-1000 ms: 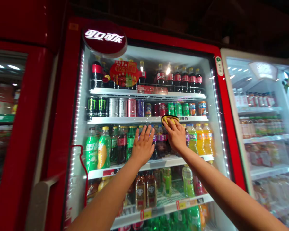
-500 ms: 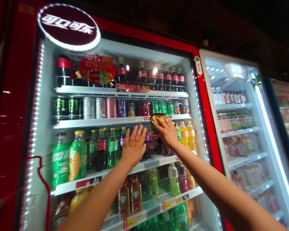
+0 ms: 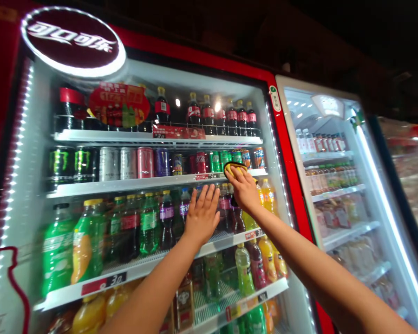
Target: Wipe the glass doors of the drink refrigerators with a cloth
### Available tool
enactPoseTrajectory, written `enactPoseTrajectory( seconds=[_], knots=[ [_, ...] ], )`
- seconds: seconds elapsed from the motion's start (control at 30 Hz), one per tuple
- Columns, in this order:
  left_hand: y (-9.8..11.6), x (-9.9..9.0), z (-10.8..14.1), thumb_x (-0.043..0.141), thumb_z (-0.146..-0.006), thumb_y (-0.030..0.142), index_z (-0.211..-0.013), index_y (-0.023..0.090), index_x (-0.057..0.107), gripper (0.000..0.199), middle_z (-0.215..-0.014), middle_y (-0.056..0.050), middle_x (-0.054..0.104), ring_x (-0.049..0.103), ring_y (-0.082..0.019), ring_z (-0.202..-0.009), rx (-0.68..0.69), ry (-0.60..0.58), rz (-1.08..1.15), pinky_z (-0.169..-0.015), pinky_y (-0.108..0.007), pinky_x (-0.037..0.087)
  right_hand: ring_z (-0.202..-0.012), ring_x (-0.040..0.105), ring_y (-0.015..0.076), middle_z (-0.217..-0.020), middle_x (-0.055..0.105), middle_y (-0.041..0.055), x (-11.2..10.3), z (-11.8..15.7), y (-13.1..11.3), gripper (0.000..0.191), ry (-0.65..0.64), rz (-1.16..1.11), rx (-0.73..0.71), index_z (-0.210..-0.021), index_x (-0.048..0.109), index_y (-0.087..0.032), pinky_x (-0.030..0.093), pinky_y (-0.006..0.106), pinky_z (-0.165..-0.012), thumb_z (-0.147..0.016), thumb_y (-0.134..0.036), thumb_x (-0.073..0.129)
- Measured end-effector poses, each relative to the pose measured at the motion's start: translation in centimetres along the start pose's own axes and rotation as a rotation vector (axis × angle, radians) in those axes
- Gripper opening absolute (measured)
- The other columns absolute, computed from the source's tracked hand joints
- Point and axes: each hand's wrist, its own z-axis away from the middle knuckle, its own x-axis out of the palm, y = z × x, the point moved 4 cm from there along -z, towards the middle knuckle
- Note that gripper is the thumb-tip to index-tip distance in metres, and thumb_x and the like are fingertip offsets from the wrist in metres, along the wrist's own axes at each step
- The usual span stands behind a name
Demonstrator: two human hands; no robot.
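A yellow cloth with a dark edge (image 3: 235,170) is pressed flat on the glass door of a red drinks fridge (image 3: 181,58). My right hand (image 3: 243,188) lies over the cloth, fingers bent onto it and partly covering it. To the left and slightly lower, my left hand (image 3: 202,215) rests its palm side toward the glass, fingers stretched and holding nothing. Behind the glass, near both hands, stand dark bottles with purple labels (image 3: 166,218) and green cans (image 3: 215,162).
A lit oval sign (image 3: 73,41) tops the fridge at upper left. A round red sticker (image 3: 119,105) is on the glass. Large green bottles (image 3: 57,253) stand inside at left. To the right is a second, white-framed fridge (image 3: 334,195).
The camera view has shifted right, so the fridge appears farther left. Both hands have moved right across the glass, the cloth travelling with my right hand.
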Motion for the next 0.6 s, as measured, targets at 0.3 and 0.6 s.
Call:
enactPoseTrajectory(
  seconds=[0.3, 0.6],
  knots=[
    [2.8, 1.0, -1.6, 0.053, -0.096, 0.044, -0.162, 0.018, 0.014, 0.080, -0.167, -0.010, 0.024, 0.013, -0.027, -0.156, 0.012, -0.001, 0.006, -0.128, -0.052, 0.001, -0.148, 0.029, 0.0326, -0.160, 0.039, 0.0070, 0.4, 5.0, 5.2, 0.077, 0.028, 0.022, 0.147, -0.157, 0.034, -0.028, 0.032, 0.055, -0.117, -0.085, -0.005, 0.046],
    [6.3, 3.2, -4.4, 0.052, -0.096, 0.046, -0.157, 0.018, 0.032, 0.070, -0.165, -0.010, 0.029, 0.018, -0.027, -0.155, 0.035, 0.053, -0.012, -0.128, -0.048, -0.006, -0.146, 0.034, 0.0312, -0.160, 0.039, 0.0072, -0.4, 2.2, 12.7, 0.067, -0.043, 0.091, 0.365, -0.153, 0.043, -0.025, 0.036, 0.050, -0.115, -0.088, -0.008, 0.044]
  ],
)
